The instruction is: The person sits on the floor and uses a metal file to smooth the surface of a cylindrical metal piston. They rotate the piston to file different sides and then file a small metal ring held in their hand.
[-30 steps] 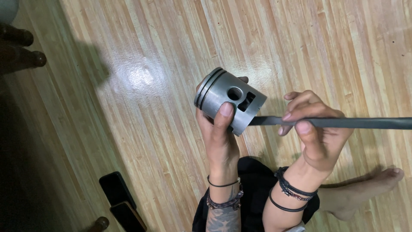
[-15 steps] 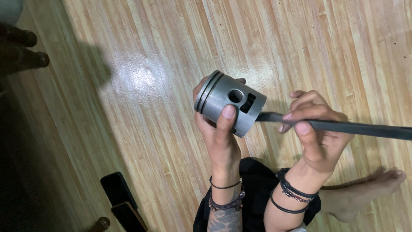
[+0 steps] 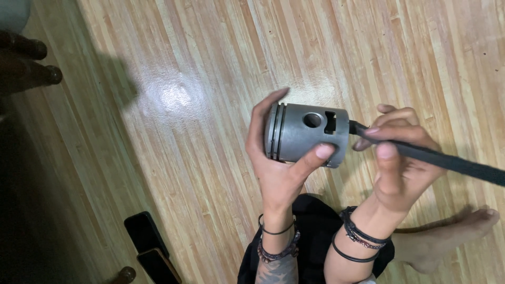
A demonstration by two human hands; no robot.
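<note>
Wide wooden floor [image 3: 210, 68] fills the view, pale planks running on a diagonal, a bright glare patch on them. Dark furniture legs [image 3: 31, 63] sit at the top-left edge, and a bare foot [image 3: 452, 236] rests on the planks at lower right.

Now the main piece: a grey metal piston [image 3: 307, 135], held up above the floor in mid-frame. Its long axis lies close to horizontal, grooved crown end facing left, open skirt end facing right. A round pin hole and a small rectangular slot show on the side turned to the camera.

The left hand [image 3: 279, 168] is cupped around it, fingers curling up behind the crown, thumb pressed across the lower skirt: a firm, half-closed grip.

The right hand [image 3: 400, 158] is pinched shut on a long dark rod [image 3: 447, 160], fingertips and thumb close to its tip. The rod slants down to the right and out of frame; its tip points left, meeting the piston's open end.

Down at lower left, two dark phones [image 3: 150, 244] lie side by side on the floor. Dark bands circle both wrists.
</note>
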